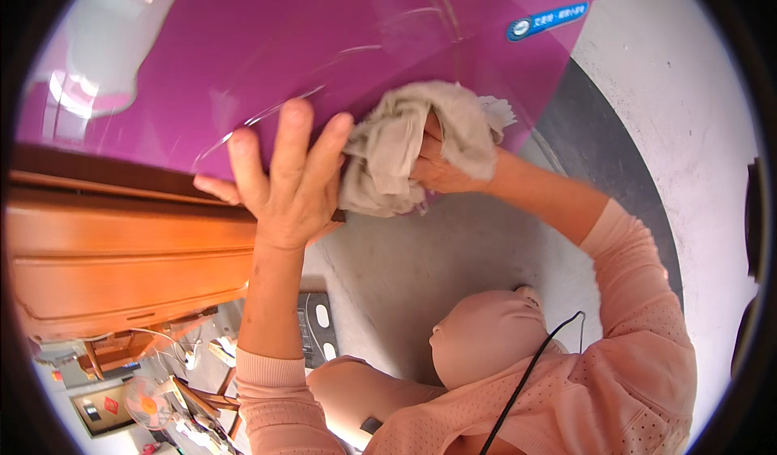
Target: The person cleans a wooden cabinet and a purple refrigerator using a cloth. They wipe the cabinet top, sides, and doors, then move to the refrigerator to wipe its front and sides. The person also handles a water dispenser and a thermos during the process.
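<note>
A large glossy purple panel (pixel 243 48), with reflections and thin curved lines, fills the upper part of the head view. Against its lower edge rests my left hand (pixel 288 182), fingers spread, holding nothing. My right hand (pixel 452 164) grips a crumpled beige cloth (pixel 388 151) against the panel, to the right of my left hand. Folds of the cloth hide some of the right fingers. Just beyond the cloth, a white flower-like pattern (pixel 499 110) shows on the panel. A blue sticker (pixel 548 21) with writing is near the panel's right edge.
An orange-brown wooden cabinet (pixel 133 261) stands at the left, beside the panel. On the grey floor (pixel 485 242) lies a black bathroom-scale-like board (pixel 317 327). A fan (pixel 147 403) and wooden furniture are farther off at lower left. A white wall (pixel 698 151) with a dark base band rises at right.
</note>
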`<state>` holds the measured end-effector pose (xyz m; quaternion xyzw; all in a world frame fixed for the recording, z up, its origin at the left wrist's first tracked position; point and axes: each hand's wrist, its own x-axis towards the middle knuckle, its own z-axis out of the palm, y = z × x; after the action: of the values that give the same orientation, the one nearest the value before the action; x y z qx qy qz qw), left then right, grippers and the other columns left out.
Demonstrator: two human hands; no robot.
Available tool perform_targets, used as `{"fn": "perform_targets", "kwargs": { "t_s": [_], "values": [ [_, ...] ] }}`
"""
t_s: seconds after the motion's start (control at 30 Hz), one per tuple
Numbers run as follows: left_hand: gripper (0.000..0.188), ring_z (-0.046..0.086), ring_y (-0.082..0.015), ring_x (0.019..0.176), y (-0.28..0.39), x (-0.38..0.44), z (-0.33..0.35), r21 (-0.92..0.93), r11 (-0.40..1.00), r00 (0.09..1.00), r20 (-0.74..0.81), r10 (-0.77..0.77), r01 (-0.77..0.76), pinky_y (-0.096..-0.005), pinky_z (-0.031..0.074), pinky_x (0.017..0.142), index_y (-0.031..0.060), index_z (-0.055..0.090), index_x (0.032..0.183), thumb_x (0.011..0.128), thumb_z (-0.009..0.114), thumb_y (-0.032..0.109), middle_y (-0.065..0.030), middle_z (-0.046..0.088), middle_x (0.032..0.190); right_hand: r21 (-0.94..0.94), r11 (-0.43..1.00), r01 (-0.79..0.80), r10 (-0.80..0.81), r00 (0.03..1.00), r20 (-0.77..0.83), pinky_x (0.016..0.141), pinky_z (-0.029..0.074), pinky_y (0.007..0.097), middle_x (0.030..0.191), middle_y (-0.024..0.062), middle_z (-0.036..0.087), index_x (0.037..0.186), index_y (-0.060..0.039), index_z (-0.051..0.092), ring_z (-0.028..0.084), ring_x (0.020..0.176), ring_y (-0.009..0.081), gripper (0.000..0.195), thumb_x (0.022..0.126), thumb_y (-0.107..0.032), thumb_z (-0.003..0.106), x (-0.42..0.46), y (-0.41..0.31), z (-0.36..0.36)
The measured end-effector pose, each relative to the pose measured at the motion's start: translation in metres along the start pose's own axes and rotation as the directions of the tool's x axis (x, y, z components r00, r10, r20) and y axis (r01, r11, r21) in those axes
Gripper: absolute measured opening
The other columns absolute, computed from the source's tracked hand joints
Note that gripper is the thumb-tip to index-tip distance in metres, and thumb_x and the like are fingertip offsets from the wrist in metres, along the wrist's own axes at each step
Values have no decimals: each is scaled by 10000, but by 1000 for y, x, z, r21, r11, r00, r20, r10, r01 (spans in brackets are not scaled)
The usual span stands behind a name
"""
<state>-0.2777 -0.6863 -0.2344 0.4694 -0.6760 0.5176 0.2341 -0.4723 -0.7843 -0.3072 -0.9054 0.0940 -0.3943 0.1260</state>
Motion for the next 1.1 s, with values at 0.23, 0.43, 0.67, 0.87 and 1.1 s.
{"fn": "perform_targets", "kwargs": {
  "t_s": [0.23, 0.43, 0.67, 0.87, 1.1],
  "values": [
    [357, 140, -460, 1418, -12, -5, -3, 20, 998, 998, 26, 53, -53, -672, -87, 1085, 231, 588, 1261, 954, 464, 365, -147, 440, 1442, -217, 964, 154, -172, 983, -64, 998, 429, 386, 1317, 54, 521, 1278, -161, 528, 498, 1216, 227, 414, 877, -254, 575, -62, -2, 89],
    [365, 82, -469, 1430, -11, -6, -1, 39, 995, 996, 31, 86, -87, -678, -75, 1083, 154, 565, 1261, 978, 426, 338, -177, 365, 1492, 159, 975, -153, 137, 984, 111, 874, 475, 287, 1198, 58, 641, 1252, -135, 588, 622, 1055, 226, 370, 893, -227, 600, -87, 26, 82],
    [563, 96, -478, 1426, -8, 1, -3, 64, 992, 994, 18, 112, -113, -671, -39, 1094, 94, 522, 1268, 941, 441, 546, -221, 355, 1484, -401, 913, -79, -169, 820, -546, 839, 504, 373, 1302, 85, 549, 1135, -168, 605, 485, 1276, 211, 401, 755, -295, 633, 29, -11, -5],
    [469, 50, -479, 1432, -8, 3, -6, 61, 988, 989, 57, 139, -143, -647, -27, 1103, 46, 427, 1389, 1014, 375, 323, -274, 276, 1507, 786, 607, -118, 274, 959, -67, 890, 496, 390, 1274, 141, 555, 1199, -119, 562, 560, 1148, 325, 346, 879, -252, 571, -29, -7, 34],
    [499, 49, -439, 1443, -10, 9, -6, 91, 979, 983, 53, 178, -183, -592, -34, 1129, -22, 435, 1372, 1013, 369, 318, -261, 254, 1523, -158, 815, -558, 448, 779, -439, 1026, 349, 533, 1255, 183, 546, 1241, -43, 535, 486, 1184, 416, 534, 835, -387, 584, -148, 56, 122]
  ]
}}
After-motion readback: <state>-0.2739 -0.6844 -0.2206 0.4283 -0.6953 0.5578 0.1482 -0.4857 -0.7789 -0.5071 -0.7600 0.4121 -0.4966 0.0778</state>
